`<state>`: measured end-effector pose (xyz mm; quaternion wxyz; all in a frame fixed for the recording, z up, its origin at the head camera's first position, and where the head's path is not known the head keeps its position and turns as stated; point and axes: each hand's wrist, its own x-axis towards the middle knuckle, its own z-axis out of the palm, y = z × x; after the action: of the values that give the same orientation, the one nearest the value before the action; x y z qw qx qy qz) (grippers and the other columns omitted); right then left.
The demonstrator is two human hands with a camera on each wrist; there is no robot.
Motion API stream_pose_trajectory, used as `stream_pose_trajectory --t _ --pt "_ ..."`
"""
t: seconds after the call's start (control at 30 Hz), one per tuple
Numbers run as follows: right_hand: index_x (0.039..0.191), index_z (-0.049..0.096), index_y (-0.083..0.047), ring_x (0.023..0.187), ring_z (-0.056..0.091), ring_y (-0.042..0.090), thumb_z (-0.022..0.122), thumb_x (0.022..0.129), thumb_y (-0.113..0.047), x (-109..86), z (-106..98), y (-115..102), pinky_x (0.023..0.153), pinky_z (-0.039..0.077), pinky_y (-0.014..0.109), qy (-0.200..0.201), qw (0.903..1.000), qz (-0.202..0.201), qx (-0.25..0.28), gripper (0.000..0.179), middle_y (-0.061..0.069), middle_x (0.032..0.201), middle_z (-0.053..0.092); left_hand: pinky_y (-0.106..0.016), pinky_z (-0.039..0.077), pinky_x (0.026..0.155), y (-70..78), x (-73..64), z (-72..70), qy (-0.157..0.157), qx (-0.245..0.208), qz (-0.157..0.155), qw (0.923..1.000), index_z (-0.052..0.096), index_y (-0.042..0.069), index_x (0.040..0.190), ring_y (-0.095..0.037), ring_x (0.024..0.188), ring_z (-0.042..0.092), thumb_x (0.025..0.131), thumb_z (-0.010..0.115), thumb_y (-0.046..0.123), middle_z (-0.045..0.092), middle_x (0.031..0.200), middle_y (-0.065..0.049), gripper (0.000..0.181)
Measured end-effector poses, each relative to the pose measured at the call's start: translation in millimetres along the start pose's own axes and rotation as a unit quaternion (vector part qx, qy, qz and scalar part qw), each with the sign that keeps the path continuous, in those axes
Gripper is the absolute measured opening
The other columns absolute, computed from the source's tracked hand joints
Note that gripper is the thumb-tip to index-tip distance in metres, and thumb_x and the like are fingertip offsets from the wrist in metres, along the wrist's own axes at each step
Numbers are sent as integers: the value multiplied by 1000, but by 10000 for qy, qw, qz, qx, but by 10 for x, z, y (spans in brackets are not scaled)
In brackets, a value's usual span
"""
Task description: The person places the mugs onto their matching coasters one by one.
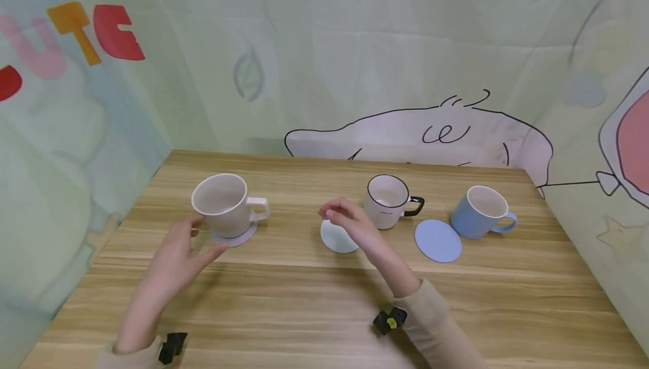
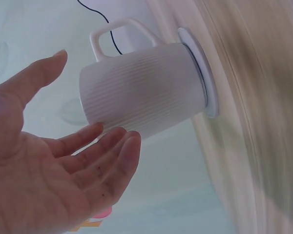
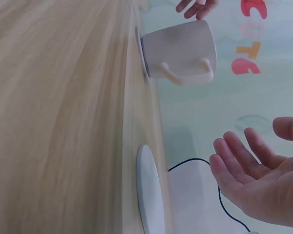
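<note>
Left wrist view: left hand (image 2: 49,175) grip stands apart beside the ribbed white mug (image 2: 141,90) on its coaster (image 2: 208,73); a careless finger brush could shift it. Right hand (image 1: 357,228), fingers loosely apart, holds nothing.

In a view turned on its side, palm of the right hand (image 3: 271,187) showing at the lower right, fingers (image 3: 259,147) loosely extended and apart from the white mug (image 3: 178,48) above. Mug seated on a thin coaster (image 3: 141,53) on the wooden counter (image 3: 63,117), handle (image 3: 185,75) towards the right hand. By the mug's far side, left hand (image 3: 204,9) cut off by the top edge, contact impossible to tell. Lower down, a second pale coaster (image 3: 150,192) flat on the counter; behind, a pale backdrop (image 3: 205,109) with coloured letters (image 3: 249,50).
</note>
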<state>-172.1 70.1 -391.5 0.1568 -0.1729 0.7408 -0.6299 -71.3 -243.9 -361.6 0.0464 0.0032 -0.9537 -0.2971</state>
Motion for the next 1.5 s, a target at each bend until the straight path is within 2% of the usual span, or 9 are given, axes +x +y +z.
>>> stream_pose_trajectory --t 0.23,0.5,0.9,1.2,1.5 --pt "121 58 2 116 59 30 49 98 -17 -46 -57 28 104 44 39 68 9999 -33 -105 31 24 123 61 -60 47 85 60 -25 27 80 -68 116 9999 37 -8 137 -46 115 47 86 71 31 45 130 -32 73" --pt "121 58 -1 117 58 27 50 99 -19 -125 -183 -15 106 42 42 492 9987 135 -45 30 19 124 62 -61 48 86 181 -10 76 95 -149 387 9991 40 -6 136 -46 117 48 84 74 28 46 133 -30 71" --pt "121 57 1 118 55 29 50 98 -18 -197 -313 -37 107 39 41 585 9982 50 83 30 21 124 60 -61 46 88 296 11 181 149 -297 714 9969 43 -4 131 -44 116 51 82 76 25 50 129 -26 65" --pt "119 58 1 120 57 30 52 98 -19 -220 -378 -54 108 41 41 704 9975 13 41 30 21 123 62 -60 42 98 403 58 301 -52 -308 805 9963 43 -5 132 -42 119 51 81 76 20 53 128 -26 65" --pt "120 58 0 121 56 33 52 98 -21 -238 -452 -74 110 38 41 859 9963 59 -7 31 20 123 61 -55 46 95 488 113 443 -111 -465 893 9949 44 -2 134 -38 115 54 82 76 21 55 125 -21 66"
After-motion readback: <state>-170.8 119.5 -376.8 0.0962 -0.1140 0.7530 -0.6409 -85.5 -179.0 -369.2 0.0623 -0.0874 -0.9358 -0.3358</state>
